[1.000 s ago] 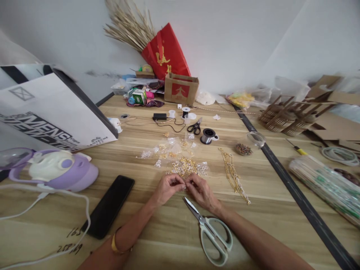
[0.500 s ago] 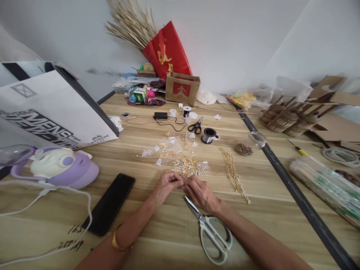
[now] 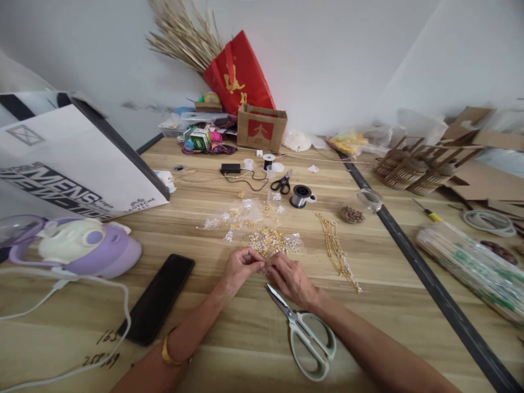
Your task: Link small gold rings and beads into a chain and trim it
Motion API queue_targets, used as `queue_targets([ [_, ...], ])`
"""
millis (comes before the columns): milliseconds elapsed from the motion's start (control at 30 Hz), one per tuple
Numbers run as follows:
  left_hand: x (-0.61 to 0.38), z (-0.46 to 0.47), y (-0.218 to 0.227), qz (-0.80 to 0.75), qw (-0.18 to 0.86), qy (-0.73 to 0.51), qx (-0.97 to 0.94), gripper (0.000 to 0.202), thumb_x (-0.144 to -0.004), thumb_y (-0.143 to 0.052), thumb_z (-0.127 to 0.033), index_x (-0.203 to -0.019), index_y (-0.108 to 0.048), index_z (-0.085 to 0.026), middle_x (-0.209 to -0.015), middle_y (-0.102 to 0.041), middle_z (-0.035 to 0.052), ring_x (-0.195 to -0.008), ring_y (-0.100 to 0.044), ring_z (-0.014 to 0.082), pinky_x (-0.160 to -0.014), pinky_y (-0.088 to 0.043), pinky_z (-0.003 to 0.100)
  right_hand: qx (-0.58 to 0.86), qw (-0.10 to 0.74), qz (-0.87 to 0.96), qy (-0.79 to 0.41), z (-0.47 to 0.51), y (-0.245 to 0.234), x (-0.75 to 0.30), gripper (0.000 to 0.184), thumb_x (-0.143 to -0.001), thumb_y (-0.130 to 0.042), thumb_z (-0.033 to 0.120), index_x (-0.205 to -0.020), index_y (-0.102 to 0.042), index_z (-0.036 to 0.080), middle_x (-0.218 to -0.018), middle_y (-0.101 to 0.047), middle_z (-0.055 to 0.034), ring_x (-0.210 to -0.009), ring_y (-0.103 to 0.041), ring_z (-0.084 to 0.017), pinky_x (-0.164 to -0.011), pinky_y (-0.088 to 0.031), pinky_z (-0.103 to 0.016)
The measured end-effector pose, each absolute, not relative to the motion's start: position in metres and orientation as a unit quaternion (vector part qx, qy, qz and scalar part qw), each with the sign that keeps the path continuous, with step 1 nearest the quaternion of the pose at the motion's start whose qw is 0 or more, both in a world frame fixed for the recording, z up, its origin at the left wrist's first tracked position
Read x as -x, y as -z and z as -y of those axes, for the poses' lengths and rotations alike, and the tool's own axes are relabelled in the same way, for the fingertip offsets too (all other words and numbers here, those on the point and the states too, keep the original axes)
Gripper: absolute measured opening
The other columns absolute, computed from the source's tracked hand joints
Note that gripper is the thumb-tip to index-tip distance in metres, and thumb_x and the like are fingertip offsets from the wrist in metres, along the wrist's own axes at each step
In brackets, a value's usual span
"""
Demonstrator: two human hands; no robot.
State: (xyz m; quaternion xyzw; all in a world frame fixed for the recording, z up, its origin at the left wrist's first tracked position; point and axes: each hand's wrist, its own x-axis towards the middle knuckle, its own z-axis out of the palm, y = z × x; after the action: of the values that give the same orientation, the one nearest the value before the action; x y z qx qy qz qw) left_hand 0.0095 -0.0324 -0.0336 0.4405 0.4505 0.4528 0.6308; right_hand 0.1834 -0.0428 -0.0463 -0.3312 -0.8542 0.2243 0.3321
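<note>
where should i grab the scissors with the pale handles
Probably best by the handle loops of the scissors, coming from the near side: they lie flat with the loops toward the person, giving a broad hold, while the pointed blades aim away, close to the right hand.

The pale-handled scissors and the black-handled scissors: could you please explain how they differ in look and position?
The pale-handled scissors have pale handles; the black-handled scissors have black ones. The pale pair lies near the right hand, the black pair farther back, beside the wire spool. The pale pair's blades point away and leftward; the black pair's point away and rightward. Both lie on the wooden table.
</note>
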Motion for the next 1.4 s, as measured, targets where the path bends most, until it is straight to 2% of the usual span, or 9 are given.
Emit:
queue_targets([
  [133, -0.010, 0.033, 0.033, -0.456, 0.616, -0.452, -0.457, 0.020, -0.056, -0.079, -0.022, -0.061, -0.063, -0.012, -0.057, -0.065, 0.0009, -0.055, -0.058, 0.0115, -0.057, -0.047, 0.023, 0.339, 0.373, 0.821, -0.270, 0.042, 0.044, -0.182, 0.014, -0.094, -0.039, 0.020, -0.093, -0.053, 0.018, -0.083, -0.057, -0.0059, -0.073, -0.054, -0.016, -0.066, -0.045, -0.028],
  [233, -0.011, 0.034, 0.032, -0.455, 0.601, -0.453, -0.476, 0.019, -0.058, -0.078, -0.022, -0.062, -0.062, -0.012, -0.059, -0.065, 0.0011, -0.056, -0.058, 0.0117, -0.058, -0.048, 0.022, 0.369, 0.400, 0.770, -0.332, 0.044, 0.041, -0.181, 0.013, -0.093, -0.043, 0.025, -0.090, -0.053, 0.018, -0.076, -0.056, -0.0034, -0.065, -0.052, -0.013, -0.059, -0.043, -0.025],
  [400, -0.011, 0.035, 0.031, -0.469, 0.568, -0.458, -0.498, 0.020, -0.060, -0.077, -0.025, -0.064, -0.061, -0.013, -0.061, -0.065, 0.0014, -0.058, -0.060, 0.0131, -0.058, -0.049, 0.023, 0.397, 0.377, 0.660, -0.515, 0.044, 0.043, -0.178, 0.024, -0.091, -0.049, 0.033, -0.109, -0.051, 0.017, -0.062, -0.058, 0.0017, -0.049, -0.051, -0.010, -0.045, -0.038, -0.019],
  [500, -0.011, 0.035, 0.032, -0.476, 0.548, -0.465, -0.507, 0.018, -0.061, -0.075, -0.023, -0.065, -0.061, -0.013, -0.062, -0.065, 0.0013, -0.059, -0.060, 0.0130, -0.057, -0.048, 0.022, 0.383, 0.372, 0.623, -0.572, 0.043, 0.048, -0.176, 0.029, -0.087, -0.056, 0.034, -0.110, -0.051, 0.017, -0.064, -0.062, 0.0005, -0.052, -0.055, -0.010, -0.048, -0.042, -0.020],
  [600, -0.012, 0.036, 0.033, -0.473, 0.543, -0.466, -0.514, 0.014, -0.064, -0.072, -0.021, -0.066, -0.060, -0.014, -0.063, -0.064, 0.0010, -0.057, -0.060, 0.0127, -0.056, -0.049, 0.022, 0.368, 0.399, 0.585, -0.603, 0.042, 0.049, -0.174, 0.028, -0.084, -0.061, 0.035, -0.103, -0.053, 0.016, -0.072, -0.064, -0.0023, -0.062, -0.061, -0.012, -0.056, -0.047, -0.022],
  [733, -0.013, 0.039, 0.032, -0.484, 0.498, -0.470, -0.545, 0.007, -0.067, -0.068, -0.017, -0.067, -0.061, -0.015, -0.067, -0.065, 0.0015, -0.061, -0.060, 0.0128, -0.059, -0.049, 0.022, 0.363, 0.406, 0.570, -0.615, 0.041, 0.045, -0.174, 0.028, -0.082, -0.063, 0.038, -0.095, -0.056, 0.015, -0.072, -0.065, -0.0030, -0.066, -0.062, -0.012, -0.061, -0.050, -0.024],
  [867, -0.013, 0.042, 0.029, -0.483, 0.434, -0.474, -0.594, 0.003, -0.070, -0.064, -0.014, -0.067, -0.062, -0.016, -0.071, -0.066, 0.0024, -0.069, -0.062, 0.0150, -0.067, -0.051, 0.024, 0.382, 0.406, 0.557, -0.616, 0.040, 0.043, -0.173, 0.030, -0.080, -0.064, 0.042, -0.090, -0.058, 0.015, -0.067, -0.064, -0.0019, -0.061, -0.063, -0.012, -0.057, -0.051, -0.024],
  [1133, -0.016, 0.046, 0.032, -0.459, 0.337, -0.477, -0.670, 0.008, -0.075, -0.059, -0.012, -0.071, -0.063, -0.018, -0.073, -0.065, 0.0033, -0.070, -0.062, 0.0161, -0.068, -0.050, 0.025, 0.405, 0.415, 0.568, -0.584, 0.041, 0.042, -0.172, 0.027, -0.080, -0.063, 0.043, -0.079, -0.059, 0.016, -0.062, -0.063, 0.0003, -0.055, -0.061, -0.012, -0.055, -0.051, -0.024],
  [1400, -0.016, 0.048, 0.034, -0.426, 0.265, -0.462, -0.731, 0.016, -0.080, -0.053, -0.011, -0.074, -0.064, -0.021, -0.077, -0.066, 0.0049, -0.076, -0.062, 0.0174, -0.072, -0.049, 0.026, 0.424, 0.399, 0.600, -0.548, 0.043, 0.041, -0.172, 0.021, -0.082, -0.059, 0.037, -0.079, -0.059, 0.016, -0.061, -0.063, -0.0001, -0.056, -0.059, -0.013, -0.057, -0.047, -0.025],
])
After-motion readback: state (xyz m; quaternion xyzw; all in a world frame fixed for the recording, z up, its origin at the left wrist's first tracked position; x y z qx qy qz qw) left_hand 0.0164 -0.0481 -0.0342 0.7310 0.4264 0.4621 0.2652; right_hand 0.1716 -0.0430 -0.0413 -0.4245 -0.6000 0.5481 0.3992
